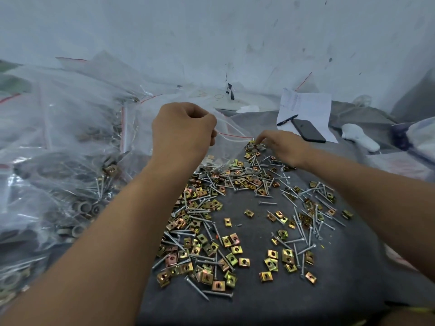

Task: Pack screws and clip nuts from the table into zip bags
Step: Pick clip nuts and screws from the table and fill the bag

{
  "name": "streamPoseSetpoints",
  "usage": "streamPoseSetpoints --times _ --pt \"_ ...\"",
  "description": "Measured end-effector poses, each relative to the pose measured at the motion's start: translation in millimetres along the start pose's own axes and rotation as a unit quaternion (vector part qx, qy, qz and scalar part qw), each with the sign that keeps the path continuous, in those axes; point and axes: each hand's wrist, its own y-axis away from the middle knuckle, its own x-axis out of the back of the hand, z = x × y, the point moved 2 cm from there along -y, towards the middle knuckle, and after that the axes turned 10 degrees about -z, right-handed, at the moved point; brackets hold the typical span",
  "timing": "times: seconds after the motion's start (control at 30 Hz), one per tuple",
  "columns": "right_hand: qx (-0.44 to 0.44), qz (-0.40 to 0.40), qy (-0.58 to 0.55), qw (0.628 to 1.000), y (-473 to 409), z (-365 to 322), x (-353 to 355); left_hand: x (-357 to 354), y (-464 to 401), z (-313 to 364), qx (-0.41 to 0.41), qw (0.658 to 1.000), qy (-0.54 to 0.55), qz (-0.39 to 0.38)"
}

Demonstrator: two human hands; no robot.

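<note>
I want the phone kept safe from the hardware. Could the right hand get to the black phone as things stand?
Probably yes. The right hand is at the far end of the loose pile, and the black phone lies just beyond it on the paper, with nothing between them.

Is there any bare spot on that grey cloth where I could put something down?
Yes: the near edge of the grey cloth, below the last clip nuts and screws. A smaller patch lies mid-cloth between the two scatters. Crowded: the filled bags on the left, and the heap under the right hand.
</note>
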Motion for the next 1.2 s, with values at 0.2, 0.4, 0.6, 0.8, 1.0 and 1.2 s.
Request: streamPoseSetpoints --times 0.2,0.4,0.6,0.8,1.0,1.2 --pt "-0.039 -0.021 0.016 0.999 3 -4 -5 -2 2 1 0.002 1.0 0.001 -0.006" --pt "-0.076 -0.042 0.048 0.995 -1 -14 -6 0 1 0 0.007 1.0 0.002 -0.002" --pt "-0.064 -0.057 0.194 0.977 -3 -21 -5 -1 1 1 0.008 1.0 0.0 -0.009" --pt "-0.087 0.034 -0.173 0.98 16 -35 21 -4 5 -1 0.018 0.999 -0.009 -0.028" --pt "0.017 0.055 -0.698 0.714 77 -90 53 -12 12 5 0.013 0.999 -0.023 -0.041" --pt "0.088 0.147 -0.257 0.951 127 -139 64 -20 30 13 -0.015 0.997 -0.066 -0.039"
